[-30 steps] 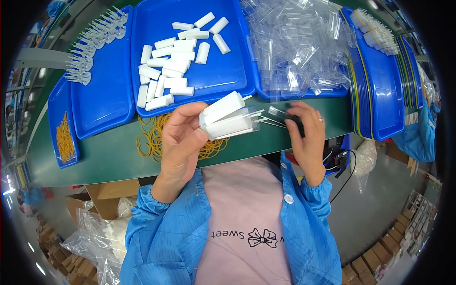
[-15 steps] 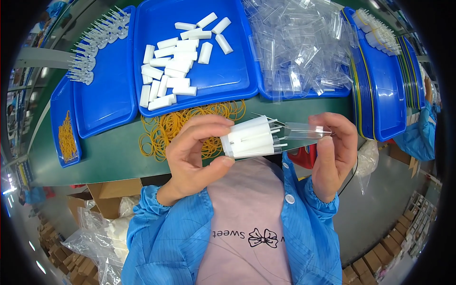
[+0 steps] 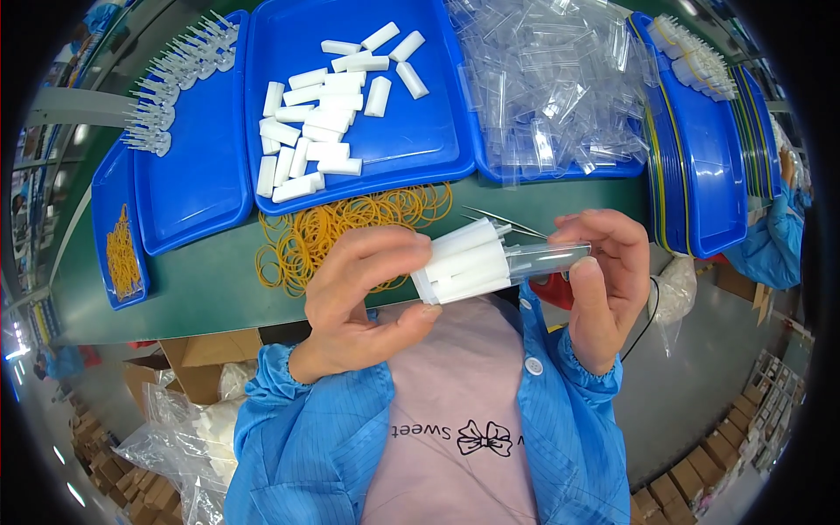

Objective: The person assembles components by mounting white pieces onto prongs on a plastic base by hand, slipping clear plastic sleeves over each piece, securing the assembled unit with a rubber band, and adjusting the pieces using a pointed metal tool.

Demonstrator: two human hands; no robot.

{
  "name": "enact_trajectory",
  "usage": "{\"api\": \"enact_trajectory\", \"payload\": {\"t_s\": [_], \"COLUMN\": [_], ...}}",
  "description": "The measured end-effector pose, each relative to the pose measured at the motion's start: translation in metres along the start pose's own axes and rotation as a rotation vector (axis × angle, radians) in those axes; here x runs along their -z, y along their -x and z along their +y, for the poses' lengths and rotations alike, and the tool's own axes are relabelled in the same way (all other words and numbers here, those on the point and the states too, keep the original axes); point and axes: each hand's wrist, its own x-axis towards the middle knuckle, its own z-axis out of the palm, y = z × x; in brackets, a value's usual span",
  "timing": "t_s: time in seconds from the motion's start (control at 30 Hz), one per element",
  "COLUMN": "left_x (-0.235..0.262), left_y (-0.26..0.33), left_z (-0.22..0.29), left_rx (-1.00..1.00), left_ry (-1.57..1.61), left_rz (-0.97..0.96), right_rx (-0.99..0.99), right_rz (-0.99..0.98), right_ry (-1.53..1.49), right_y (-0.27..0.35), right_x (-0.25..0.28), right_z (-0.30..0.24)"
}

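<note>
My left hand (image 3: 367, 293) grips a cluster of white pieces (image 3: 464, 262) on a pale base, fingers above and thumb below. Thin white tips stick out at its right end, and clear film shows along its lower side. My right hand (image 3: 608, 284) pinches a clear plastic sleeve (image 3: 547, 256) between thumb and fingers. The sleeve's left end meets the cluster's right end; whether it goes over a tip I cannot tell. Behind the cluster lie thin metal tweezers (image 3: 507, 221), partly hidden by my right fingers.
Ahead, a blue tray (image 3: 411, 162) holds several white blocks (image 3: 332, 114); another is heaped with clear sleeves (image 3: 560, 87). Yellow rubber bands (image 3: 306, 241) lie on the green table (image 3: 201, 297). At left, a tray (image 3: 192, 201) carries white spiky parts (image 3: 179, 74). Stacked trays (image 3: 713, 184) stand right.
My right hand has moved slightly left, bringing the clear sleeve against the cluster's right end. My left thumb has shifted a little along the base.
</note>
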Motion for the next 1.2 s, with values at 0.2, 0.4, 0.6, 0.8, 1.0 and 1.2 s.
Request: {"api": "enact_trajectory", "payload": {"t_s": [0.2, 0.4, 0.6, 0.8, 1.0, 1.2], "left_x": [-0.003, -0.006, -0.003, -0.006, -0.006, -0.011], "left_y": [-0.006, -0.001, -0.001, -0.006, -0.004, -0.004], "left_z": [0.008, 0.005, 0.002, -0.002, -0.007, -0.003], "left_rx": [0.070, 0.055, 0.134, 0.118, 0.225, 0.161], "left_ry": [-0.059, -0.011, 0.012, 0.124, 0.157, 0.075], "left_rz": [-0.191, -0.178, -0.257, -0.256, -0.262, -0.224], "right_rx": [0.022, 0.001, -0.027, -0.005, -0.015, -0.198], "right_rz": [-0.038, -0.074, -0.126, -0.124, -0.130, -0.151], "right_ry": [0.006, 0.046, 0.026, 0.035, 0.083, -0.050], "right_y": [-0.001, -0.005, -0.012, -0.014, -0.014, -0.014], "right_x": [0.004, 0.005, 0.009, 0.008, 0.008, 0.011], "right_z": [0.000, -0.005, -0.003, -0.002, 0.002, 0.002]}}
